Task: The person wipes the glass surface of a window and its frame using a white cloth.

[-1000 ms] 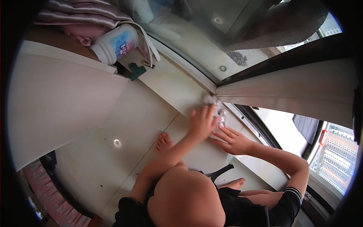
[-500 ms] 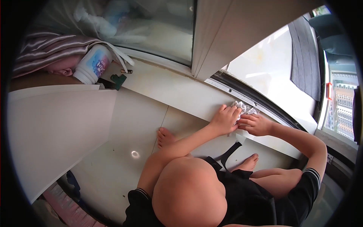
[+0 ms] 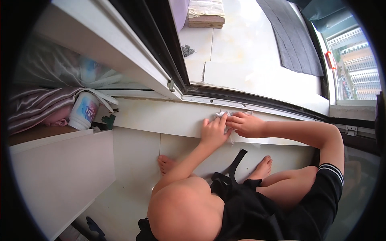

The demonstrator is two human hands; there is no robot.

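Note:
Both my hands meet over a crumpled white wad (image 3: 223,115), tissue or thin cloth, on the pale ledge (image 3: 173,114) beside the window track. My left hand (image 3: 214,131) has its fingers bent around the near left of the wad. From the right, my right hand (image 3: 246,125) presses its curled fingers onto the same wad, and its fingertips touch the left fingers. A thin white end of the wad hangs below the hands. Much of it is hidden under my fingers.
A white tub (image 3: 83,111) leans by striped satin cloth (image 3: 44,104) at the left, near a green clip (image 3: 108,120). Beyond the window track (image 3: 249,105) lie a grey mat (image 3: 287,40) and a stacked block (image 3: 206,16). A black strap (image 3: 237,164) lies between my feet.
The view has turned, showing more floor beyond the track. My hands stay on the white wad, closer together, with the right fingers now overlapping the left ones.

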